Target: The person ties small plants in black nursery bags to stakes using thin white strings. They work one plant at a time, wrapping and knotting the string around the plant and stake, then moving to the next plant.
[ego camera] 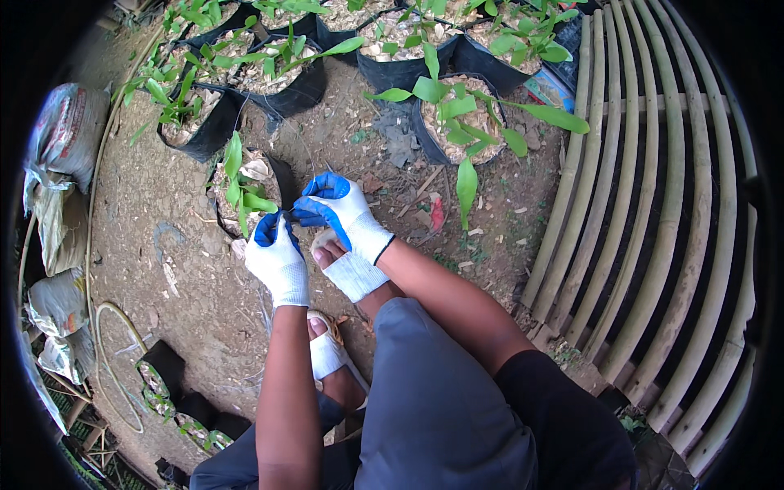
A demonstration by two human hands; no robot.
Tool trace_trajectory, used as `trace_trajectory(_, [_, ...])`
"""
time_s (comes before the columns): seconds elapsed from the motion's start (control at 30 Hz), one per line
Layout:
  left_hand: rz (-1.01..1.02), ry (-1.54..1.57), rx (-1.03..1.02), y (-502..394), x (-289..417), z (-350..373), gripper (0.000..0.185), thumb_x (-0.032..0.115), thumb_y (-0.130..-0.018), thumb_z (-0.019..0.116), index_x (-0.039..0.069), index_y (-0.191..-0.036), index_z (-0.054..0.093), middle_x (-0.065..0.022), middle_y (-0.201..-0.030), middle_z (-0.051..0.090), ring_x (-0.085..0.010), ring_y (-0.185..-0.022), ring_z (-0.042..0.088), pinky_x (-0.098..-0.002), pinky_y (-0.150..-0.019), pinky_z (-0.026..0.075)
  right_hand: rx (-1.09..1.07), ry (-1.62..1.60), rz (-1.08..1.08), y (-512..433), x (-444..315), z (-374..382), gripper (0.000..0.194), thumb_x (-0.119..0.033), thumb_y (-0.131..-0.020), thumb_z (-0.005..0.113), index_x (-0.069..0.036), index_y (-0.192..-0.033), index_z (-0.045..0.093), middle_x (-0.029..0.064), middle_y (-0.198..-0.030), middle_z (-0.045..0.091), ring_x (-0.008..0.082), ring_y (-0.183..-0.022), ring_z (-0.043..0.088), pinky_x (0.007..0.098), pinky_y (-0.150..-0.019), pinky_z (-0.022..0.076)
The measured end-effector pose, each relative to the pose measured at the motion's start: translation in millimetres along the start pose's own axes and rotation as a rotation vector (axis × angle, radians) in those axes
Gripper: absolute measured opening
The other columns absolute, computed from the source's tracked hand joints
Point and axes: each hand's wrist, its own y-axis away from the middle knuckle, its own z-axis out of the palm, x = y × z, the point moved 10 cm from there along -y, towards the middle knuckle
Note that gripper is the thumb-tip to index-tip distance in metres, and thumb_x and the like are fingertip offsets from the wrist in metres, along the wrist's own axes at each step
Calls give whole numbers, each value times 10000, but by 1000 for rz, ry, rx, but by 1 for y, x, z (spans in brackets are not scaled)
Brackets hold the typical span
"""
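My left hand (277,260), in a white knit glove with blue-coated fingers, is closed in a pinch beside a black plastic grow bag (282,177). My right hand (343,214), gloved alike, meets it fingertip to fingertip. A thin strand (292,211) shows between the fingertips; whether it is wire or string cannot be told. The bag holds pale wood chips and a small leafy plant (239,184), whose leaves hang close to my left fingers. My right wrist is above my sandalled foot (331,248).
More black grow bags (398,67) with leafy plants stand ahead, one (459,119) with long leaves spreading out. Bamboo slats (649,214) run along the right. Stuffed sacks (73,135) and a hose (101,343) lie left; small planted bags (196,407) sit lower left. A red scrap (437,212) lies on soil.
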Motion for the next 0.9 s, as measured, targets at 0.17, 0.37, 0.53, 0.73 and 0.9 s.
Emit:
trace_trajectory(0.17, [-140,250,19,4,-11,-10,140,101,-961,739,-12,-1041,719,-9,-691,632,-53,-511,493,-211,-469,377,23,-125,15,0,23,6,179,10,-907,757,-9,-1020,619,159,-939,738,273,-840,760,415,-767,663])
trace_trajectory(0.37, [-162,276,47,10,-7,-23,121,109,-958,740,2,-1012,739,-8,-704,641,-43,-506,480,-206,-457,347,7,-160,23,1,35,15,187,29,-907,745,-3,-1031,609,165,-948,737,287,-848,760,431,-780,664])
trace_trajectory(0.53, [-144,250,65,13,-8,-28,123,107,-954,744,0,-1011,722,-5,-671,618,-48,-509,507,-207,-457,368,11,-180,25,3,40,17,186,40,-906,740,-7,-1028,607,164,-956,737,283,-846,757,431,-785,664])
trace_trajectory(0.73, [-91,243,117,20,-13,-28,124,88,-949,744,-21,-995,708,-23,-722,647,-58,-538,526,-215,-471,388,96,-246,117,12,59,15,180,40,-912,729,-32,-1020,603,134,-950,726,278,-886,749,416,-814,656])
trace_trajectory(0.9, [-90,248,136,32,-23,-25,134,87,-949,739,-26,-1017,717,-21,-726,654,-65,-550,546,-212,-483,409,76,-271,194,20,77,15,167,8,-917,724,-70,-1008,607,91,-934,713,239,-839,725,381,-773,632])
